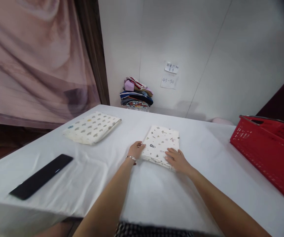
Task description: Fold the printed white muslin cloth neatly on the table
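Observation:
A folded white cloth with small dark prints (pixel 160 141) lies in the middle of the white-covered table (pixel 156 191). My left hand (pixel 136 149) curls its fingers round the cloth's near left corner, with a bracelet on the wrist. My right hand (pixel 177 159) rests flat on the cloth's near right edge, fingers stretched out. A second folded cloth with grey and tan spots (pixel 91 127) lies apart at the far left of the table.
A red plastic basket (pixel 267 151) stands at the right edge. A flat black slab (pixel 41 176) lies near the front left. A stack of folded clothes (pixel 137 94) sits against the back wall under two paper notes (pixel 169 76). A pink curtain (pixel 33 59) hangs at left.

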Demonstrator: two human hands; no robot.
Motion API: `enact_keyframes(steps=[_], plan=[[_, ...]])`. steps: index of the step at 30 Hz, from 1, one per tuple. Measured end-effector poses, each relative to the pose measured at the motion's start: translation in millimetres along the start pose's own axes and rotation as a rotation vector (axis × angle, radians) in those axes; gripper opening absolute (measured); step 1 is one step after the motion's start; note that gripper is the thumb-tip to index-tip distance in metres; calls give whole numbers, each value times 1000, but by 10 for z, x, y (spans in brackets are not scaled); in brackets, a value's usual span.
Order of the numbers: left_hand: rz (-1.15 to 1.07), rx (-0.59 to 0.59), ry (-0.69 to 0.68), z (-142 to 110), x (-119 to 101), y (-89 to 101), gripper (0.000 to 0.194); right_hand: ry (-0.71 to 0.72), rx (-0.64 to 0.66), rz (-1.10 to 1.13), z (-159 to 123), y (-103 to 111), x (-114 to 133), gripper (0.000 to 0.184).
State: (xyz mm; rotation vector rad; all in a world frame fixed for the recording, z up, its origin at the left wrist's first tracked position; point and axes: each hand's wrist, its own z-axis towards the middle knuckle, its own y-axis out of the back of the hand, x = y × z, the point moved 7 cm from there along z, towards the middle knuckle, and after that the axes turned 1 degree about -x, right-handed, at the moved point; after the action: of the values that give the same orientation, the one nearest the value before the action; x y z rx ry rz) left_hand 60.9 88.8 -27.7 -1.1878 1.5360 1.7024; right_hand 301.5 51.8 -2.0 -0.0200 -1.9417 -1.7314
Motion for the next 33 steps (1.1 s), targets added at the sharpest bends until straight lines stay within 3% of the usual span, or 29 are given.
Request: enact_keyframes(steps=[8, 11, 15, 21, 33], plan=[[-133, 36, 50, -315, 109, 245, 26, 123, -139, -77, -347, 84, 384, 39], [-103, 41, -30, -455, 141, 229, 31, 186, -189, -118, -341, 4, 473, 36], [-44, 8, -138, -591, 134, 180, 42, 222, -245, -192, -304, -128, 421, 39], [126, -45, -98, -660, 85, 162, 45, 255, -269, -208, -326, -173, 341, 41], [256, -85, -144, -704, -92, 178, 28, 279, -417, -40, -334, -111, 264, 33]])
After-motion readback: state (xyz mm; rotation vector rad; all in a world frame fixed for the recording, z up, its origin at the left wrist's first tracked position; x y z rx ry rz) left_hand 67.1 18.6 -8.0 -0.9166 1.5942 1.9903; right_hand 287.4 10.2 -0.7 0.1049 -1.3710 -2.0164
